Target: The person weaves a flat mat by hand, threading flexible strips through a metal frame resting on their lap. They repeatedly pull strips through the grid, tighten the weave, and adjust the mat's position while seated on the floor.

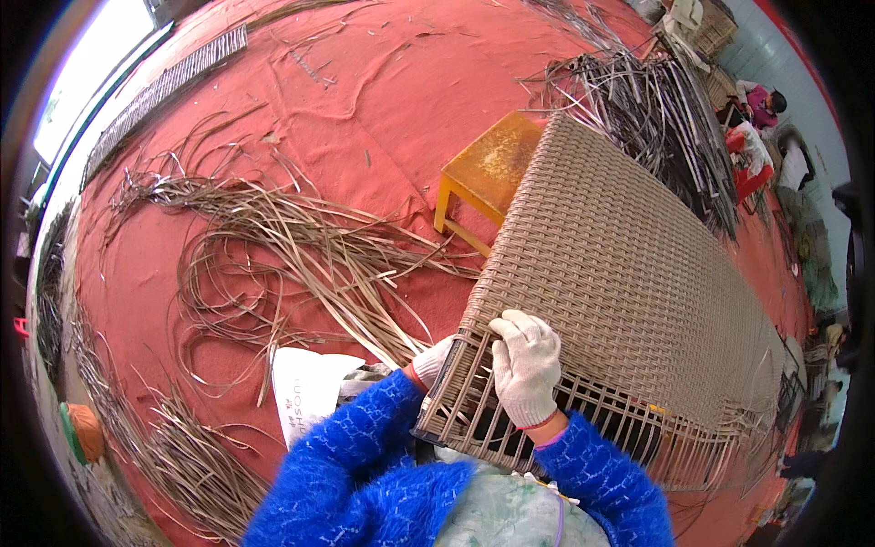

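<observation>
Right hand [525, 366] clamps woven panel [620, 273] edge; left hand [434, 361] mostly hidden, grip unclear. Panel looks stiff, light; frame edge best hold.

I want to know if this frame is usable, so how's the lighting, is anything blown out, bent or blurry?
Head view: even daylight with soft shadows; the window strip at upper left is blown out to white. Fisheye bends the woven panel and leaves a black rim around the picture. The right hand and left hand on the panel's edge are sharp; things at the far right edge are small and smeared.
</observation>
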The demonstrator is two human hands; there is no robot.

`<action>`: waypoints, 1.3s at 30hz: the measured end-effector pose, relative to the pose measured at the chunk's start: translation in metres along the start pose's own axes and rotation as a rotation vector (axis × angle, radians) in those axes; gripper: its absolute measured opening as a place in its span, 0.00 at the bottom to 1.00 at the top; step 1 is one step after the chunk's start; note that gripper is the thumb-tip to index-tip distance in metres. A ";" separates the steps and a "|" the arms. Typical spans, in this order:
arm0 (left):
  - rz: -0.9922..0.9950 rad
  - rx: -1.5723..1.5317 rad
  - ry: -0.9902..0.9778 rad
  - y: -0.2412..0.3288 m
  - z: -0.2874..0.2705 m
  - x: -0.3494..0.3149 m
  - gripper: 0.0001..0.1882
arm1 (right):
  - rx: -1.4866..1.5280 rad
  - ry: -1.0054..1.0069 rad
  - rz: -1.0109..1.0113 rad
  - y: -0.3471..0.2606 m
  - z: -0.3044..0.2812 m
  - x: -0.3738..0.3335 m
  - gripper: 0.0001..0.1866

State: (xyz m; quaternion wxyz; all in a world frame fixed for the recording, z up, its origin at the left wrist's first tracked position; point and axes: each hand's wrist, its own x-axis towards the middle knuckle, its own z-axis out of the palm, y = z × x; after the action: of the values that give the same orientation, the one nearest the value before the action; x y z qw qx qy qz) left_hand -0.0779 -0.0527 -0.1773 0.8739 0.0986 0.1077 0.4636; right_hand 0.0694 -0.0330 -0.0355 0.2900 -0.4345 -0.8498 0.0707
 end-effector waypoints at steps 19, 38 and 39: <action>-0.091 2.050 0.482 0.114 0.178 -0.029 0.19 | 0.039 0.029 -0.031 -0.003 -0.010 0.002 0.18; 0.187 1.719 -0.018 0.043 0.181 0.063 0.13 | 1.087 0.736 0.576 0.219 -0.186 -0.005 0.12; 0.233 1.661 0.039 0.045 0.180 0.062 0.14 | 1.041 0.684 0.572 0.231 -0.195 -0.012 0.13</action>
State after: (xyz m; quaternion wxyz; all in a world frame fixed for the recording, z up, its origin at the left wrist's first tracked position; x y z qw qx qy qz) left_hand -0.0289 0.0102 0.0016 0.4616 0.7127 0.4184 0.3223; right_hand 0.3438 0.0730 0.0332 0.6830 -0.4437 -0.4178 0.4026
